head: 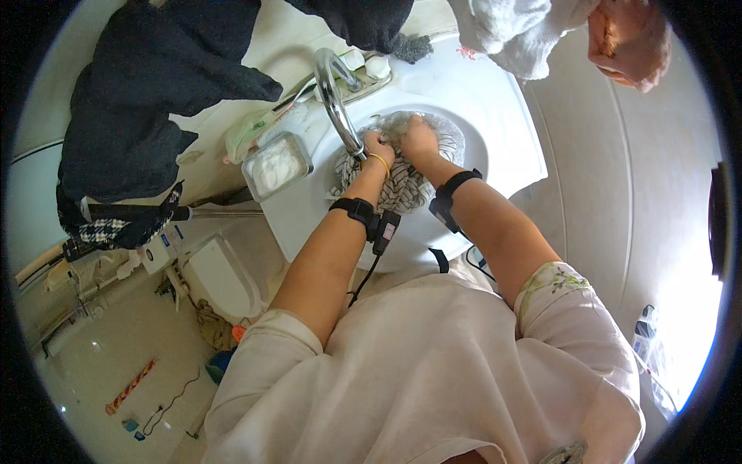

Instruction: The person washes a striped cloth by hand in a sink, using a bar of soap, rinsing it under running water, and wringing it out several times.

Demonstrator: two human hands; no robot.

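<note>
A striped cloth garment (403, 188) lies bunched and wet in the white washbasin (476, 145), with sudsy water around its far part. My left hand (379, 149), with a yellow band at the wrist, is on the cloth just beside the spout of the chrome faucet (336, 107); its fingers are curled and partly hidden. To its right, my right hand (418, 139) reaches into the suds with its fingers bent down, partly under water. Whether either hand grips the cloth is unclear. A clear container of white powder (277, 168) stands on the basin's left edge.
Dark clothes (145, 98) hang at the upper left, and white cloths (510, 29) and a pink cloth (629, 43) hang at the upper right. Toiletries lie behind the faucet. A white toilet (223, 278) is at the lower left. Black straps with cabled devices circle both forearms.
</note>
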